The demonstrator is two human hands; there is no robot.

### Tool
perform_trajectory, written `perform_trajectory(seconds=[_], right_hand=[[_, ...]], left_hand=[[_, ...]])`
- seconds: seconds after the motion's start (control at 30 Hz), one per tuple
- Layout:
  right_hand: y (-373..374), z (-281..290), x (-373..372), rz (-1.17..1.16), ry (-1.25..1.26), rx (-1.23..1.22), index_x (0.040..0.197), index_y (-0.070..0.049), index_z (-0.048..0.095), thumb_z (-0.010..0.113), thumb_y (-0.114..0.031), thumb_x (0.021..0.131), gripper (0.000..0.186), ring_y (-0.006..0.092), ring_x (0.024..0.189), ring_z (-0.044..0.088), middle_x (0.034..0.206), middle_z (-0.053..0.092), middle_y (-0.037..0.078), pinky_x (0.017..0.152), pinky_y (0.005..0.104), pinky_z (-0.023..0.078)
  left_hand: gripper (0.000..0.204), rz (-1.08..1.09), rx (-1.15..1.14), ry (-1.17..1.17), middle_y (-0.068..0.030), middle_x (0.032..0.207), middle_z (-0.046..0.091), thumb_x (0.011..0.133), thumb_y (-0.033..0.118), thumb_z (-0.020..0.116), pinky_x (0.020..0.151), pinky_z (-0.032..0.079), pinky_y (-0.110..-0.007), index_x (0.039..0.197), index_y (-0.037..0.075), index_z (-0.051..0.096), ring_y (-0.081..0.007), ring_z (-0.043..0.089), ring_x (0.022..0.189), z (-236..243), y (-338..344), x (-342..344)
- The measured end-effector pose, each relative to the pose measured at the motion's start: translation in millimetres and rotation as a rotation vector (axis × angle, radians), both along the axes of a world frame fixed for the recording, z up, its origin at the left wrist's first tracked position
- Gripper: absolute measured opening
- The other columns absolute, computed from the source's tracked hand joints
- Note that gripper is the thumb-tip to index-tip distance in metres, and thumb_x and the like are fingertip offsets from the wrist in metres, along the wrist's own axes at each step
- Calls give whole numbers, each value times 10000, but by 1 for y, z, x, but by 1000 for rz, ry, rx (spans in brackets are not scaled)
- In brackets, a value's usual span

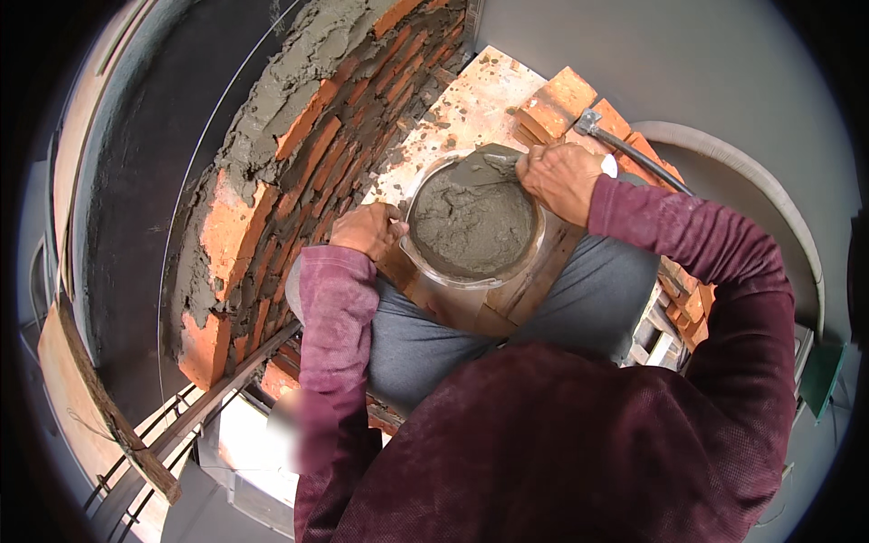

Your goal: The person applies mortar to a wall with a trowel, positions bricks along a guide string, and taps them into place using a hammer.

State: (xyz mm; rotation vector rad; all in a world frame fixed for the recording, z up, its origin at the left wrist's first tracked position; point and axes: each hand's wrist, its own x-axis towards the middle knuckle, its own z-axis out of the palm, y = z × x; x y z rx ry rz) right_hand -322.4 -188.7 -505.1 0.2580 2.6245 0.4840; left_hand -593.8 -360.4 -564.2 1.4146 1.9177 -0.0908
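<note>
A round bucket [423, 256] full of wet grey mortar [475, 217] stands between my knees. My left hand [369, 230] is closed on the bucket's left rim, thumb and fingers bent over the edge. At the bucket's far right side my right hand [561, 181] grips a trowel [496, 156]. The white end of its handle shows beside my wrist, and its grey blade lies over the far part of the bucket's mouth, with mortar on it. My fingers hide most of the handle.
On the left a curved brick wall [312, 167] carries a thick bed of mortar [303, 68], with a thin line strung beside it. A hammer [625, 145] lies across stacked bricks [563, 95] at the right. Crumbs of mortar dot the pale board [484, 81]. A wooden beam [208, 398] runs at lower left.
</note>
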Motion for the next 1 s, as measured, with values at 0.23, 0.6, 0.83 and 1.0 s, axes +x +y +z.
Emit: perform_trajectory(seconds=[0.23, 0.6, 0.83, 1.0], right_hand=[[-8, -44, 3, -129, -125, -419, 1041, -5, 701, 571, -140, 898, 236, 278, 993, 699, 980, 729, 140, 865, 360, 552], [-9, -79, 20, -202, -162, -783, 910, 6, 678, 704, -177, 770, 232, 362, 886, 689, 853, 697, 210, 802, 448, 547], [35, -130, 52, -350, -78, -1224, 1217, -36, 665, 742, -138, 746, 487, 255, 596, 633, 697, 662, 133, 539, 376, 506], [60, -101, 57, -604, -320, -1265, 1341, -77, 613, 747, -142, 758, 602, 128, 525, 566, 660, 615, 37, 466, 297, 459]], left_hand=[[294, -112, -32, 122, -108, 1071, 727, 836, 220, 760, 927, 517, -417, 1115, 137, 717, -299, 692, 1007, -1, 12, 18], [207, -144, -80, 235, -94, 1021, 731, 788, 226, 754, 866, 552, -404, 977, 146, 734, -285, 705, 980, -34, 17, 15], [263, 322, 296, -282, -63, 948, 723, 872, 206, 720, 770, 528, -323, 1093, 65, 697, -193, 688, 866, 2, 9, -16], [351, 901, 891, -978, 66, 825, 620, 919, 188, 713, 529, 372, -165, 1219, 42, 605, -30, 565, 647, 55, 4, -18]])
